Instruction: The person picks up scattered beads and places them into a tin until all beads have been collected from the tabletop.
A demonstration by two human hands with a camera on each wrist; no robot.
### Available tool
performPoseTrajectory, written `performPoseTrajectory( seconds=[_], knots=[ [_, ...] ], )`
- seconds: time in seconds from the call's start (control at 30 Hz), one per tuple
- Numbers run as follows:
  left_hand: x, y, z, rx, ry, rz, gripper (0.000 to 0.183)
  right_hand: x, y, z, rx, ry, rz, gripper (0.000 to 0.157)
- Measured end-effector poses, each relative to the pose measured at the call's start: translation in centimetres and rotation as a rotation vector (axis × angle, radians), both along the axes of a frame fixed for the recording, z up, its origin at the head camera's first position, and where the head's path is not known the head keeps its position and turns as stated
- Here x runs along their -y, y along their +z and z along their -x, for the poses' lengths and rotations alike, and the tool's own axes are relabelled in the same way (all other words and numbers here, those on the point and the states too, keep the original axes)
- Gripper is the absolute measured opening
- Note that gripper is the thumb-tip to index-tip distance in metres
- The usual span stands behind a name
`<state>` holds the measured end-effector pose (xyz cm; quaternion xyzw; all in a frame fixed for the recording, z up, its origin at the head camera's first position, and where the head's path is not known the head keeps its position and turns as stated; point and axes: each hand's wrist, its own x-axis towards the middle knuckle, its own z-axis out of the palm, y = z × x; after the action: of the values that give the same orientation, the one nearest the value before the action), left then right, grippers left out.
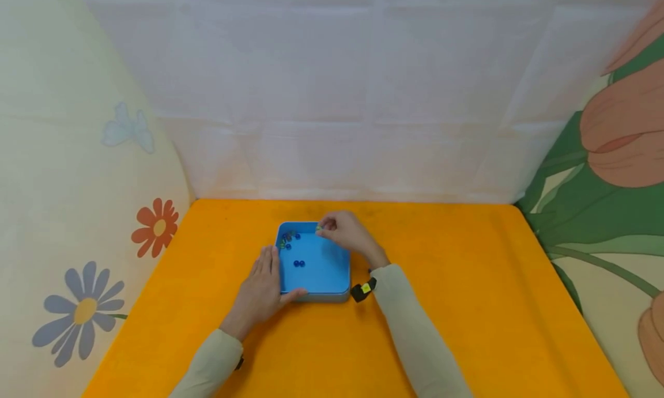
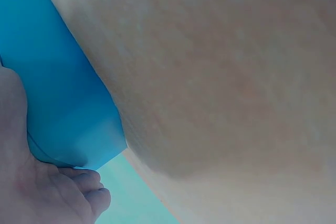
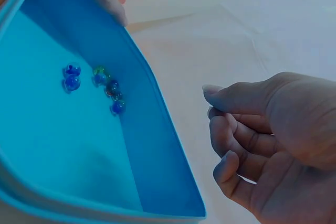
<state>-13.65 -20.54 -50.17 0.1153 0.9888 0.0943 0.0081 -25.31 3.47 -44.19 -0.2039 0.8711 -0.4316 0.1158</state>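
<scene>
A blue square box (image 1: 320, 271) with an open top holds several glass marbles. Two dark blue marbles (image 1: 299, 264) sit side by side on its floor, while blue and greenish marbles (image 3: 113, 90) cluster along one wall. My left hand (image 1: 261, 285) rests against the box's near left corner, fingers straight along the left side and thumb along the front. Over the far right part of the box, my right hand (image 1: 344, 231) pinches a small yellow-green marble (image 1: 319, 228) between thumb and fingertips. In the right wrist view, the fingers mostly hide that marble.
An orange-covered table (image 1: 467, 306) lies under the box. A white cloth (image 1: 332, 98) hangs behind, with flower-printed cloths (image 1: 85, 311) at both sides. Black straps (image 1: 363, 290) circle the wrists.
</scene>
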Motion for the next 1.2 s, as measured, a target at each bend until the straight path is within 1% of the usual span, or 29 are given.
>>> performPoseTrajectory(
  seconds=[0.17,0.33,0.6,0.87,1.07,1.2],
  knots=[
    [0.0,0.0,0.0,-0.003,-0.002,0.006,0.126,0.7,-0.3,0.5,0.010,-0.003,-0.003,0.020],
    [0.1,0.1,0.1,-0.008,-0.006,0.012,0.124,1.5,-0.8,1.2,0.013,0.020,0.004,0.017],
    [0.1,-0.1,0.0,0.000,0.001,0.013,0.125,2.7,-1.3,1.7,0.079,-0.016,-0.010,0.015],
    [0.0,-0.1,0.0,0.008,0.011,0.012,0.127,3.1,-1.7,1.9,0.119,-0.018,-0.019,0.013],
    [-0.1,0.0,0.0,0.015,0.011,0.015,0.126,3.4,-1.8,2.1,0.108,-0.016,-0.026,0.013],
    [-0.1,0.1,0.0,0.032,0.013,0.015,0.126,3.5,-1.7,2.2,0.095,-0.001,-0.033,0.016]
  ],
)
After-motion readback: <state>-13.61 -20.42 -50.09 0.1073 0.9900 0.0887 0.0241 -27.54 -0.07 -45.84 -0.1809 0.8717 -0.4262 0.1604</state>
